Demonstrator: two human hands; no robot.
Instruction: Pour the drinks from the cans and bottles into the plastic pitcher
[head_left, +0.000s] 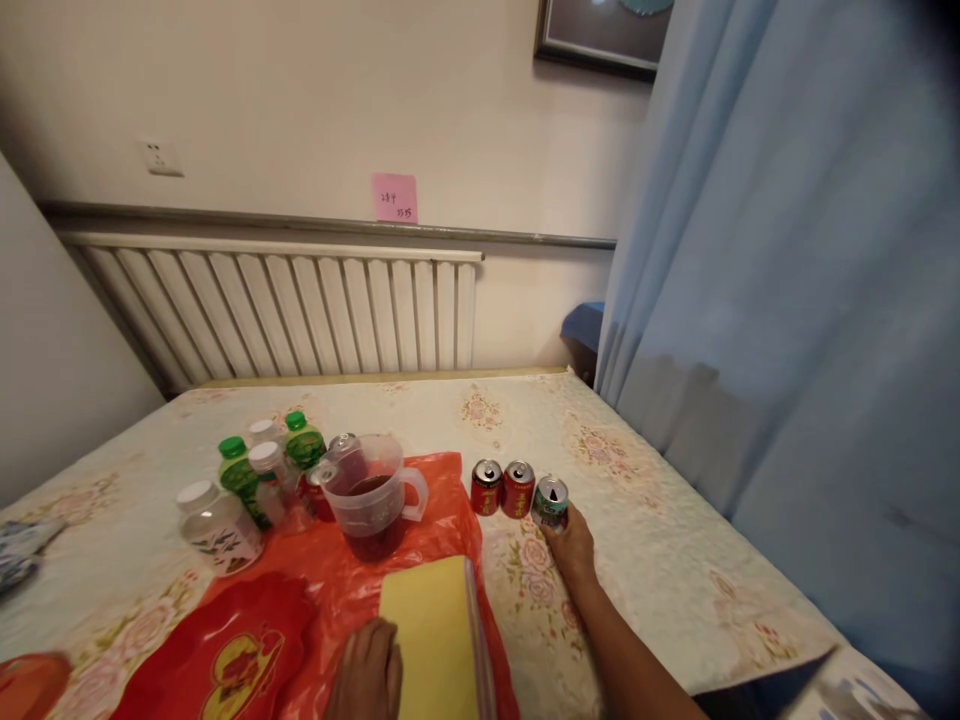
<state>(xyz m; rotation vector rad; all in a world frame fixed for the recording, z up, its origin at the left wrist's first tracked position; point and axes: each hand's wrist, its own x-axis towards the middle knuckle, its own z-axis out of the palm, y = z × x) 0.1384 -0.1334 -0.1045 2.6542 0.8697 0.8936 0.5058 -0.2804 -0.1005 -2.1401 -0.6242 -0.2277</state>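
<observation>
My right hand (pixel 574 548) is closed around a green and silver drink can (pixel 552 500), which stands on the flowered cloth with its top opened. Two red cans, one (pixel 486 488) and another (pixel 517 489), stand in a row to its left. At the lower middle, my left hand (pixel 365 672) lies at the left edge of a yellow pad (pixel 433 630), fingers together and nothing seen in them. Behind the pad, a clear plastic measuring jug (pixel 367 515) with dark liquid in it stands on a red plastic sheet (pixel 442 510).
A red scalloped tray (pixel 247 650) lies at front left. Behind it stand a white-capped bottle (pixel 219 527), several green-capped and white-capped bottles and more red cans. A white radiator (pixel 300 310) lines the wall; a blue curtain (pixel 765 300) hangs at right.
</observation>
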